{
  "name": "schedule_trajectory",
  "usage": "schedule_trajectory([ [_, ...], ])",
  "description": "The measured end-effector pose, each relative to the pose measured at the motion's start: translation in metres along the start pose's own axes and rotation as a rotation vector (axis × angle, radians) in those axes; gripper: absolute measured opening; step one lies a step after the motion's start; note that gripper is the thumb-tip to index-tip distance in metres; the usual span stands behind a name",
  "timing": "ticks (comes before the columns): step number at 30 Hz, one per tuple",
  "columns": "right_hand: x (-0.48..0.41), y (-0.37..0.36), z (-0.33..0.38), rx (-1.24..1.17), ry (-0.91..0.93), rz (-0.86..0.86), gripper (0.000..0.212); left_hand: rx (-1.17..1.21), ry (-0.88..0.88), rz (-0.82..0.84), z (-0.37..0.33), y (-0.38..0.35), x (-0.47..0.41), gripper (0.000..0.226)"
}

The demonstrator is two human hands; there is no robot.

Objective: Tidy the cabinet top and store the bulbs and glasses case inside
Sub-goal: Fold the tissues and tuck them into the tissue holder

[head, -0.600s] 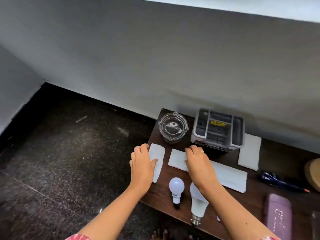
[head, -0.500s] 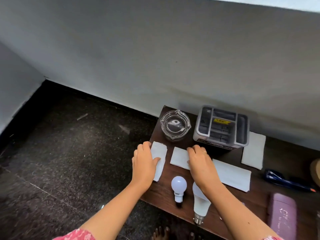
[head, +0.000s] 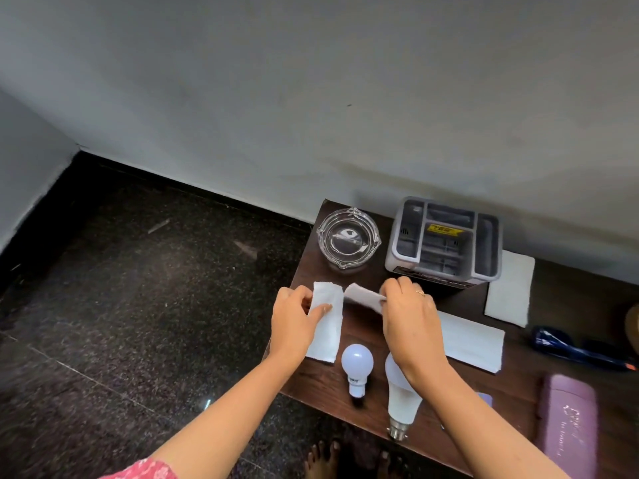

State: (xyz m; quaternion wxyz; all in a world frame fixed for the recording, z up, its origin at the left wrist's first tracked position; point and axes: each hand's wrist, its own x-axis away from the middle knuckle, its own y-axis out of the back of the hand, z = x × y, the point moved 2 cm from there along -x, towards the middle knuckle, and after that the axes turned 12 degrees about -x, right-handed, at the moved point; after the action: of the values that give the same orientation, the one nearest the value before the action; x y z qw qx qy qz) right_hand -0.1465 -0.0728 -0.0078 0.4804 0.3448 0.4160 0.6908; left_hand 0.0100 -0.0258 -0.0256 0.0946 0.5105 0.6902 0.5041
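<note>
— Bulbs: where are they, and what are the fingers doing?

— Left hand [head: 297, 326] pinches a white paper strip [head: 326, 323]; right hand [head: 409, 323] lifts another strip's end [head: 363, 296]. Two white bulbs [head: 357, 369] and the pink rectangular glasses case [head: 567, 420] lie on the dark wooden cabinet top [head: 321, 385], none stored yet.

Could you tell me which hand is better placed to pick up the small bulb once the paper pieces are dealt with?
Probably the left hand: the small bulb lies just beside its wrist, unobstructed, while the right hand is over the large bulb.
</note>
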Motion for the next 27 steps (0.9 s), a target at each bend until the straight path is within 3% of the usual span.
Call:
schedule_trajectory([
  [4, 0.011, 0.020, 0.010, -0.470, -0.164, -0.120, 0.007, 0.157, -0.017, 0.021, -0.006, -0.002, 0.004, 0.017],
  [7, 0.016, 0.026, 0.018, -0.925, -0.393, -0.099, 0.005, 0.280, -0.033, 0.077, -0.014, 0.000, 0.008, 0.011],
  [9, 0.018, 0.023, 0.021, -1.107, -0.543, -0.030, 0.009, 0.304, -0.048, 0.094, -0.019, 0.002, 0.008, 0.011],
  [14, 0.018, 0.013, 0.023, -1.106, -0.673, 0.072, 0.018, 0.369, -0.059, 0.139, -0.025, 0.004, 0.008, 0.017],
  [27, 0.012, 0.017, 0.022, -1.049, -0.634, 0.036, 0.014, 0.598, -0.038, 0.217, -0.048, 0.013, 0.024, 0.040],
])
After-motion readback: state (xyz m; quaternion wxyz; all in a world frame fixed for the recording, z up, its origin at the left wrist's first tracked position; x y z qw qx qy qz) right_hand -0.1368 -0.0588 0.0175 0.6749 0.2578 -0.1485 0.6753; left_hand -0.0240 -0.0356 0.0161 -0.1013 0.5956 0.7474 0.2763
